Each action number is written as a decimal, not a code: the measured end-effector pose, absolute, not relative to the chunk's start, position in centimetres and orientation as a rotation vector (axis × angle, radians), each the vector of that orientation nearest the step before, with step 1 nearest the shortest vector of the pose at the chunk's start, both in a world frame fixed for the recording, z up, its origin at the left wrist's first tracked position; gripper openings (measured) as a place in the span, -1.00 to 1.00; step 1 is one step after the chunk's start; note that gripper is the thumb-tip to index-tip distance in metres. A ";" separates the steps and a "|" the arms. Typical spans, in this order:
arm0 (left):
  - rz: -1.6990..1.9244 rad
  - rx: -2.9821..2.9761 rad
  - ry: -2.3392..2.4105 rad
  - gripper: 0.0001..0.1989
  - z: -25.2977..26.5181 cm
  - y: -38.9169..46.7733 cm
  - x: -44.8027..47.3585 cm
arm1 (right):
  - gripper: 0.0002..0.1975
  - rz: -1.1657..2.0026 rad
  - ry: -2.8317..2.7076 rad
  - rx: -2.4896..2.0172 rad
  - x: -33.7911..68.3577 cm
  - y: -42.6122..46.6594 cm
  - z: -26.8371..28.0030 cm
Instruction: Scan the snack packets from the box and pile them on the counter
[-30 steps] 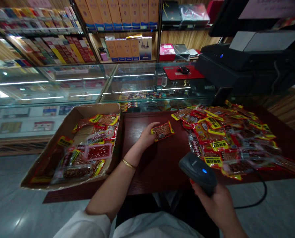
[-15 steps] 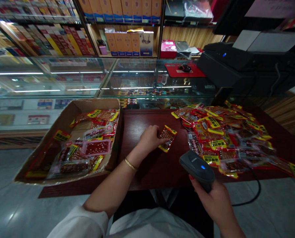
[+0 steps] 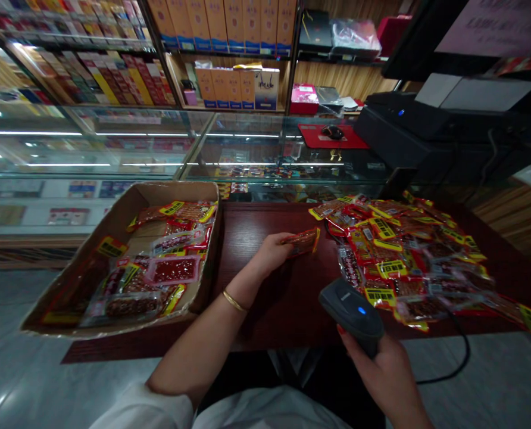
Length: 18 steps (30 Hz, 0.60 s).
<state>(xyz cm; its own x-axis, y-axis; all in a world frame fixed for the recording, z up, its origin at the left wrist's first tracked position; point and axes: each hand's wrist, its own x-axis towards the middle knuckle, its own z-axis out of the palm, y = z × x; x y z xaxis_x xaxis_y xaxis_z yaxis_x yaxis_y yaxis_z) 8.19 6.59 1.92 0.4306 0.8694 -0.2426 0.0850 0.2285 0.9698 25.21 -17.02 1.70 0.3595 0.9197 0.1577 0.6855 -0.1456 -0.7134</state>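
Note:
My left hand (image 3: 272, 255) is closed on a small red and yellow snack packet (image 3: 305, 242), which is tilted up over the dark red table. Wrapped around the handle of a black barcode scanner (image 3: 352, 311), my right hand (image 3: 381, 363) holds it near the table's front edge, its blue light lit. To the right lies a heap of similar snack packets (image 3: 386, 238), some with yellow labels. An open cardboard box (image 3: 127, 193) at the left has several packets (image 3: 176, 269) in it.
Behind the table (image 3: 247, 223) runs a glass display counter (image 3: 243, 146). A mouse (image 3: 332, 131) rests on a red mat (image 3: 310, 138) there, left of a black till machine (image 3: 408, 131). The scanner's cable (image 3: 464, 357) loops off the front edge at the right.
My left hand has taken hold of the packet and tipped it up from the table. The scanner in my right hand has barely moved.

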 end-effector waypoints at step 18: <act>0.752 0.666 0.979 -0.69 1.6 8.4 7.7 | -0.55 0.453 -1.423 -1.966 26.1 -17.8 1.3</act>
